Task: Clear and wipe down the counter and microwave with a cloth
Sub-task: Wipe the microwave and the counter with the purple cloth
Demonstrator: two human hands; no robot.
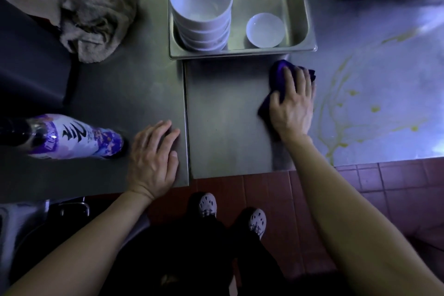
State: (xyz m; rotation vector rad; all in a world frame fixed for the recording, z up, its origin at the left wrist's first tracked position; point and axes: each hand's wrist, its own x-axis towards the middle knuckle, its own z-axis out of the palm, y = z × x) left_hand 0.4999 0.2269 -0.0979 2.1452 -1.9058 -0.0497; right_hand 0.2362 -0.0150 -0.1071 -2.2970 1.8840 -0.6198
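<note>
The purple cloth [276, 69] lies bunched just in front of the steel tray's [240, 54] right corner, pressed to the worktop [225, 118] under the right hand's [292, 106] spread fingers. The left hand [153, 158] rests flat and empty. Soft and light, the cloth probably bunches, so broad palm pressure suits it.

One wide-angle camera, worn on the person's head, looks almost straight down from close above at a rectangular stainless-steel pan [240, 53] and the dull grey steel counter [223, 127] it sits on. The pan lies at the top middle of the view. Nearer the wearer than the pan come the counter's front edge, the reddish-brown tiled floor [264, 190] and the wearer's own pale perforated shoes [207, 204].
</note>
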